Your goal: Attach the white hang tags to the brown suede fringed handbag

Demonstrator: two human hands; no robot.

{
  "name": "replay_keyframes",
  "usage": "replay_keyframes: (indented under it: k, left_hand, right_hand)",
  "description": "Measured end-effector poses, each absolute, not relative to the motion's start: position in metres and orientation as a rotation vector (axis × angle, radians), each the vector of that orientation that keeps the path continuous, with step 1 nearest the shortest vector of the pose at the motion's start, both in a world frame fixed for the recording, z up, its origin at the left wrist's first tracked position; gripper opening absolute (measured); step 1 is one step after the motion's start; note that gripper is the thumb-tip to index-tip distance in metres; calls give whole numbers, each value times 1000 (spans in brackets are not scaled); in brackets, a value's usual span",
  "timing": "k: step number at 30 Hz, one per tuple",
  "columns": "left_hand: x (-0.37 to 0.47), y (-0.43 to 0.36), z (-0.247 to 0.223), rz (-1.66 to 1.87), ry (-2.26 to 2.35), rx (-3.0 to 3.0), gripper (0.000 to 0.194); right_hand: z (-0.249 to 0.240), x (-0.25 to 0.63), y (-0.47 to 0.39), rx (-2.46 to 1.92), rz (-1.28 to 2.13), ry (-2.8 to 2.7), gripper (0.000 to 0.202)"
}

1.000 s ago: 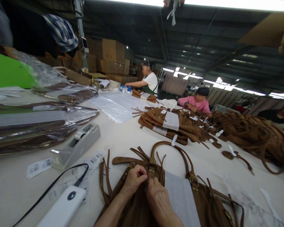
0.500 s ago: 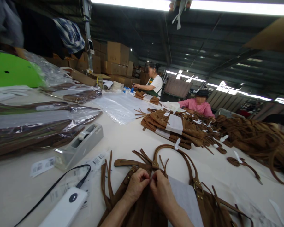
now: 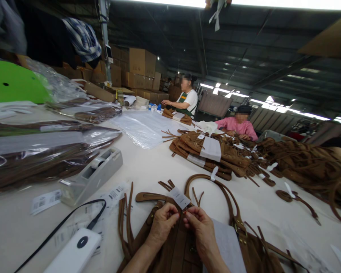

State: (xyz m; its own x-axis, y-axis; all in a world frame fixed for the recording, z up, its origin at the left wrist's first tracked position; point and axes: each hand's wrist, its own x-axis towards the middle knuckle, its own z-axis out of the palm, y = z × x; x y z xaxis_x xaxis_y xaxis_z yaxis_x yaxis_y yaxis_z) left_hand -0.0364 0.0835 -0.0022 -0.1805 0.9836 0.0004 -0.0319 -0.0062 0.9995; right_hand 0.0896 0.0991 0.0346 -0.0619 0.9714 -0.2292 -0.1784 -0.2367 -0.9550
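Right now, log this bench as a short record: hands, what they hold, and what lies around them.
left hand: pinching at the top of the brown bag, fingertips meeting the right's
right hand: pinching the same spot, beside the white tag
white tag: sticking up just above the fingertips
bag handle: arched over the table beyond the hands
tape dispenser: grey, to the left
white device: near left, black cord attached
stack of brown bags: farther back
co-workers: two seated at the far end
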Motion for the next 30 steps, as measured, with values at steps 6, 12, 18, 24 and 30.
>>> replay_keyframes:
  k: [6,12,18,24,30]
  left_hand:
    - [-39,80,8,1346,1298,1352,16]
    - [-35,76,15,1256,1303,1464,19]
    - [-35,75,12,1228,1307,1476,17]
    - [-35,76,13,1238,1307,1462,17]
    - [-35,76,13,1239,1302,1445,17]
  right_hand:
    - [26,93,100,-1145,1550,-934,28]
    - [26,98,101,-1062,1648,-853,29]
    - [25,98,101,-1071,1643,-918,26]
    - [24,98,101,-1082,1640,-962,24]
    - [24,99,101,-1109,1630,-947,24]
